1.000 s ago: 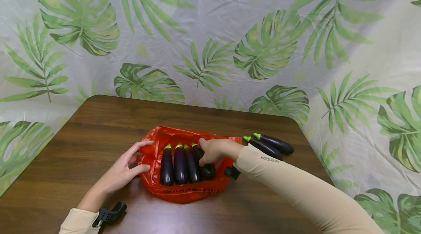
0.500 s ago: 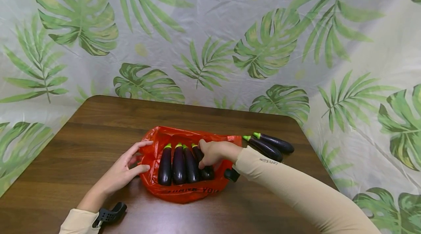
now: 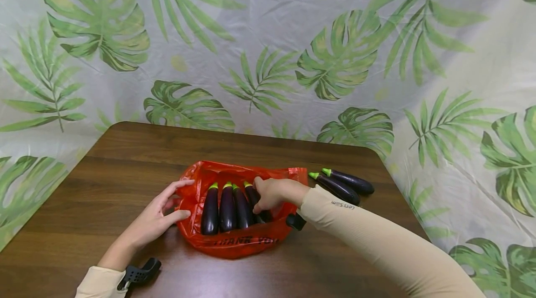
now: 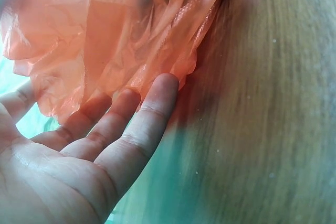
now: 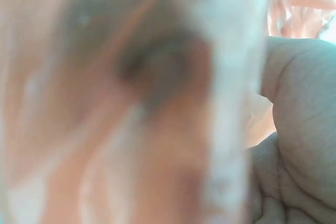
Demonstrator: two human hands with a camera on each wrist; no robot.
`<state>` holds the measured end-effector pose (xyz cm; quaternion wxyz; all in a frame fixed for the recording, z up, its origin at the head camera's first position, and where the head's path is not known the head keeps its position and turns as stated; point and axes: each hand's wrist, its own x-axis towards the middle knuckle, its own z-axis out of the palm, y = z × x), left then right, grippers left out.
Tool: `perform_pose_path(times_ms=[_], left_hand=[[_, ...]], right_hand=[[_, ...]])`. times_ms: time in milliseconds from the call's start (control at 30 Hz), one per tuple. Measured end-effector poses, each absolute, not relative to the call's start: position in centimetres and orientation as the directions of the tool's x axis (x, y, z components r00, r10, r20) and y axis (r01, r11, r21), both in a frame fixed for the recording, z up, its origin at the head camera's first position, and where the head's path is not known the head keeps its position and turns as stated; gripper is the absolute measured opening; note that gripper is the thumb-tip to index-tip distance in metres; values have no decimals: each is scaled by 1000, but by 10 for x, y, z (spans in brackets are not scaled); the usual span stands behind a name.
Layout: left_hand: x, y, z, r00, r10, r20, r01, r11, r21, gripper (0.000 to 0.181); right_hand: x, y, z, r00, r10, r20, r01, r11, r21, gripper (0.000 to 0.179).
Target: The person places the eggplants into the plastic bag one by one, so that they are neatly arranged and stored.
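In the head view a red plastic bag (image 3: 228,248) lies with its mouth spread on the table. Several dark eggplants with green caps rest side by side inside it. At the right of the row, my right hand (image 3: 271,193) grips an eggplant (image 3: 251,194) from above, partly covering it. My left hand (image 3: 161,208) is at the bag's left side, thumb and fingers apart. Seen from the left wrist, relaxed fingers (image 4: 139,135) touch the thin bag wall (image 4: 105,51). Blurred plastic fills most of the right wrist view, hiding the right fingertips.
Two more eggplants, a nearer one (image 3: 337,189) and a farther one (image 3: 351,182), lie on the wooden table (image 3: 138,158) right of the bag. A leaf-patterned sheet (image 3: 268,23) hangs behind the table.
The bag's front edge has risen a little over the eggplants' lower ends, and its right back corner has lifted slightly. The row shifted slightly left early on. Both hands stay nearly still.
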<state>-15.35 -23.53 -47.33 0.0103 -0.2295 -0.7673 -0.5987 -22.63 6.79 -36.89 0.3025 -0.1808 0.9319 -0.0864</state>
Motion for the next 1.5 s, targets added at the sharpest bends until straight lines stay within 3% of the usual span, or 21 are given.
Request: perform_pose_path(times_ms=[267,600,833,1200,1500], left_hand=[[-153,-235,-473,-891,340,300,375,179,910,60],[-153,-235,-473,-892,342,295,371,185,910,60],[-152,-235,-472,-894,342,289,364,182,913,60],[-153,-235,-473,-893,341,296,371,182,911,60],[-153,-235,-473,-891,341,299,376,184,908,60]], right_hand=[[-226,67,-361,-754,-407,-516,-308,912,-269,54],[-228,69,-346,-707,-436,-557,-249,890,-381,69],[-228,71,-326,-685,-513,-517,-281,841,-462,58],[-230,86,-290,-680,-608,-409,-348,759,-550,58],[-232,108,-272,-700,-613,-365,-310,722,-619,57]])
